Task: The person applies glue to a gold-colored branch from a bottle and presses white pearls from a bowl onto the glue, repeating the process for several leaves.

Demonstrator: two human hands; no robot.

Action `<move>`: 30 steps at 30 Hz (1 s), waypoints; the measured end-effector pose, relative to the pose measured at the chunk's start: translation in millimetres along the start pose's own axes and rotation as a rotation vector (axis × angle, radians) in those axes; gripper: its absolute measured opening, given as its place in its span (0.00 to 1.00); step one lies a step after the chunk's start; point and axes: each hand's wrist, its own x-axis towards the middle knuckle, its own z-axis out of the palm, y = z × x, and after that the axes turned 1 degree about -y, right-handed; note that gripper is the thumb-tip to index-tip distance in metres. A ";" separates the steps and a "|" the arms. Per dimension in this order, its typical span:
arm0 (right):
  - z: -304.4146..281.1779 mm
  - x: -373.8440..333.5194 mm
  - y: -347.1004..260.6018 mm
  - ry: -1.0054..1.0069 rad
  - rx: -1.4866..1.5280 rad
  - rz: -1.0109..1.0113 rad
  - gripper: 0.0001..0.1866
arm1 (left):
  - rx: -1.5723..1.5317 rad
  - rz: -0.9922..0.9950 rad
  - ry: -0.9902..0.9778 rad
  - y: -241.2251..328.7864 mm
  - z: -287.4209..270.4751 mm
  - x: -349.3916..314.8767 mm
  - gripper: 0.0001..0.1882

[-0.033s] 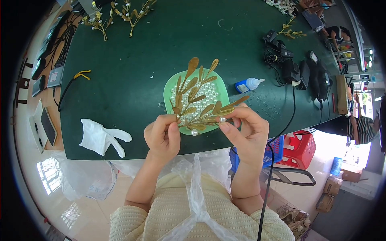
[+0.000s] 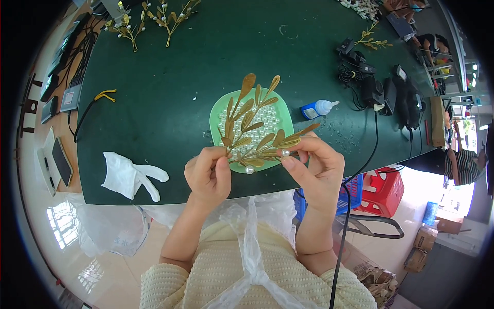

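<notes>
A gold-coloured leaf branch [image 2: 247, 125] stretches over a light green bowl [image 2: 214, 111] holding many white pearl beads [image 2: 263, 119]. My left hand [image 2: 208, 174] is closed, thumb and forefinger pinching the stem end of the branch. A larger pearl [image 2: 250, 170] sits at the lower edge of the branch, between my hands. My right hand [image 2: 317, 167] is closed around another pearl [image 2: 285, 153], its thumb and forefinger right against the leaves. Whether the right fingertips also grip a leaf is hidden. To the right of the bowl lies a blue and white glue bottle [image 2: 318, 108].
A white glove [image 2: 133, 175] lies at the table's [image 2: 154, 98] front left. More gold branches with pearls [image 2: 172, 20] lie at the far left, and another branch [image 2: 371, 40] at the far right. Black adapters and cables [image 2: 371, 91] fill the right side. A red stool [image 2: 383, 191] stands beyond the front edge.
</notes>
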 end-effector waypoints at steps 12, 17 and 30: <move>-0.4 0.9 1.1 -0.032 -0.057 -0.043 0.08 | 0.008 0.002 0.000 0.8 0.4 0.3 0.04; -0.4 0.9 1.5 -0.025 -0.056 -0.049 0.08 | 0.011 0.002 0.003 1.0 0.7 1.1 0.05; -1.7 0.9 0.8 -0.044 -0.062 -0.023 0.09 | 0.000 0.006 0.006 0.3 1.8 0.6 0.04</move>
